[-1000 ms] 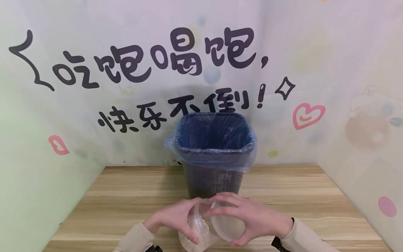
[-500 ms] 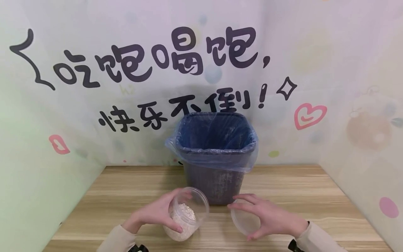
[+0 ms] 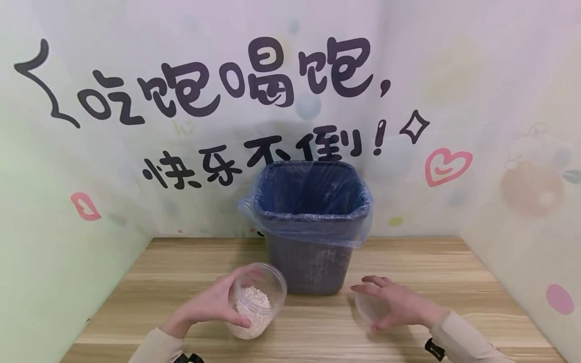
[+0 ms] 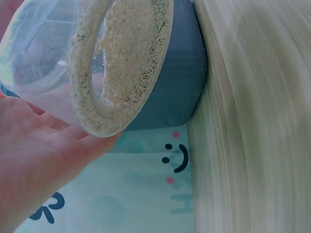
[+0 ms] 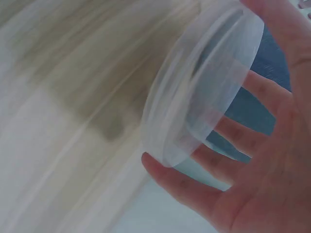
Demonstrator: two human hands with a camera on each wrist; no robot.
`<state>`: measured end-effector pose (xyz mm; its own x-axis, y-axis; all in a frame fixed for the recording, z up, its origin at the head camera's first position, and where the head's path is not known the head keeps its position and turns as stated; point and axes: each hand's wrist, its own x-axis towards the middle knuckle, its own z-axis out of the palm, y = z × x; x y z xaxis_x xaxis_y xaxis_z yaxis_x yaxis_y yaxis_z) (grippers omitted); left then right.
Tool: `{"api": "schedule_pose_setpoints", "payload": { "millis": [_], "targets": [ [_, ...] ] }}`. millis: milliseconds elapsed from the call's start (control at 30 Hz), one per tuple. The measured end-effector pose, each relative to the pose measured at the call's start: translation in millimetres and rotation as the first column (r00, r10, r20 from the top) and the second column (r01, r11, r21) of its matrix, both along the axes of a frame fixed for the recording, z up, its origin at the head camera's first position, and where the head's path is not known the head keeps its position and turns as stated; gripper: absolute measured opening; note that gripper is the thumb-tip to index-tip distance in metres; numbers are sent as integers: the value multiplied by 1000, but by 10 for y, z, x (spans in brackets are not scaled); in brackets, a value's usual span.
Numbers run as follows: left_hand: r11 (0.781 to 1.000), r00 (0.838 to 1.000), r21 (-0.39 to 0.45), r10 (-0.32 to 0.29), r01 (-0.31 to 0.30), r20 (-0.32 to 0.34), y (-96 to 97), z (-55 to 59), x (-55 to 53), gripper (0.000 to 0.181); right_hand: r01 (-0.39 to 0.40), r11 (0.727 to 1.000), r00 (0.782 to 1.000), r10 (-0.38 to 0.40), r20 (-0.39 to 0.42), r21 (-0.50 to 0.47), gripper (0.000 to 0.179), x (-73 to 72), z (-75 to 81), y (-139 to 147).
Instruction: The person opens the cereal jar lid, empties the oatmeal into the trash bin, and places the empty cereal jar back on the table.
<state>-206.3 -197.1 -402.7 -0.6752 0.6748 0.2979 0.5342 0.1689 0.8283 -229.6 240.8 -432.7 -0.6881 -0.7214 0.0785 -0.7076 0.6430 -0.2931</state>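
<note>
My left hand (image 3: pixel 213 302) grips a clear plastic jar (image 3: pixel 256 302) round its side. The jar has no lid on and tilts toward the right, partly filled with pale flakes that look like oats (image 4: pixel 129 53). In the left wrist view the jar's base (image 4: pixel 104 124) faces the camera, and the palm lies along its wall. Over to the right, my right hand (image 3: pixel 399 305) holds a round translucent lid (image 3: pixel 369 306) by its edge. Fingers and thumb spread round the lid's rim in the right wrist view, where the lid (image 5: pixel 194 92) stands on a slant above the table.
A dark bin (image 3: pixel 308 267) lined with a blue plastic bag (image 3: pixel 313 229) stands at the back middle of the wooden table (image 3: pixel 190 262), between and behind the hands. Behind it hangs a printed cloth backdrop (image 3: pixel 218 30), with side panels left and right.
The lid has come away from the jar. My left hand has carried the jar leftward, and my right hand has drawn the lid to the right.
</note>
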Motion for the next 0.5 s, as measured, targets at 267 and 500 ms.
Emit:
{"api": "schedule_pose_setpoints", "payload": {
  "millis": [267,500],
  "targets": [
    [996,996,-14,89,-89,9,-108,-4,-14,95,68,998,990,-69,120,16,83,-138,-100,93],
    [994,994,4,112,-112,13,-143,-45,-17,93,69,997,991,-71,117,20,81,-217,-160,59]
  ]
}}
